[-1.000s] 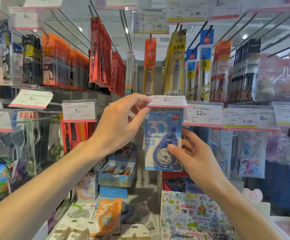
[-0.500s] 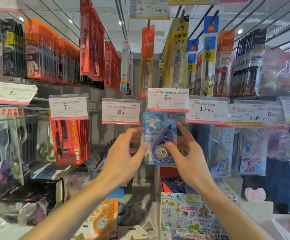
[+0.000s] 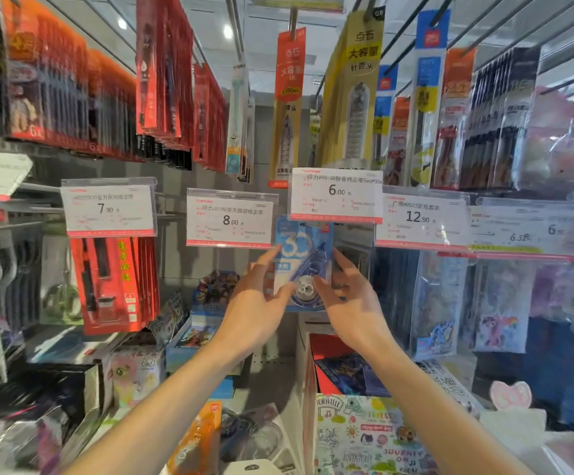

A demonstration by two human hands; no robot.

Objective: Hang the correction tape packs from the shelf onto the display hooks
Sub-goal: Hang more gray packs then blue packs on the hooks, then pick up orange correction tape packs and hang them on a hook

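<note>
The blue correction tape pack is hanging upright, long axis vertical, under the 6.00 price tag, between both hands. The left hand and right hand are flanking it equally near, fingers loosely spread, thumbs touching its face, neither visibly gripping.

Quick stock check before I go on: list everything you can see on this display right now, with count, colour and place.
blue correction tape pack: one, blue, hanging under the 6.00 price tag
orange correction tape pack: one, orange, on the shelf, bottom centre
price tags: at least five, white and pink, along the hook row
red packs: several, red, under the 7.90 tag
yellow pack: one, yellow, upper hooks
left hand: at the blue pack's left edge
right hand: at its right edge
</note>
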